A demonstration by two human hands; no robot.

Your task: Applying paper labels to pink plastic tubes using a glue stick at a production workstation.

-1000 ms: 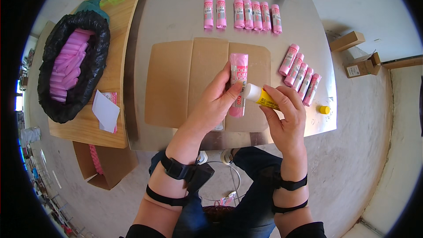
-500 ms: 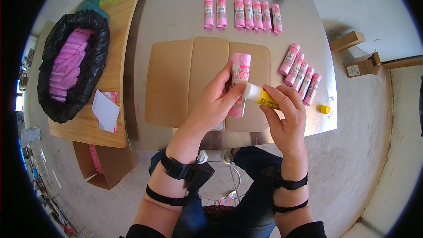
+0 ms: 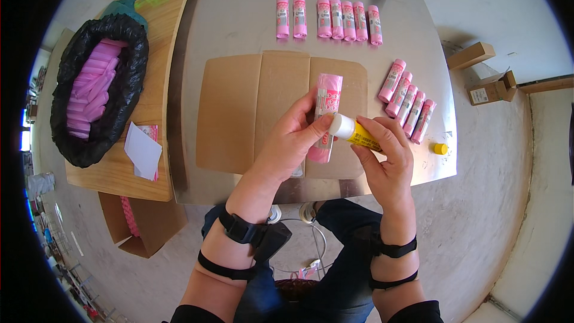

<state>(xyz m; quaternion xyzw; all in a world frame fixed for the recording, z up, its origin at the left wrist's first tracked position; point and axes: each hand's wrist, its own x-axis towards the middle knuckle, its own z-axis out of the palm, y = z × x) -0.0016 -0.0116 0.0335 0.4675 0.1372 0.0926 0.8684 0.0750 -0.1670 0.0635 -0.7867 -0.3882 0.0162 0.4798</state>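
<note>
Left hand [image 3: 294, 139] clamped round pink bag roll [image 3: 329, 94], held above cardboard sheet [image 3: 230, 113]; right hand [image 3: 390, 157] grips yellow-labelled glue stick [image 3: 362, 136], white end near roll. Roll likely light, squashy, slick-filmed; best held mid-length, gently. Stick probably stiff; hold by barrel.

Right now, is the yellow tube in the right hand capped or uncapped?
Uncapped, it appears: the yellow tube's white end shows, and a yellow cap lies apart on the metal table.
</note>
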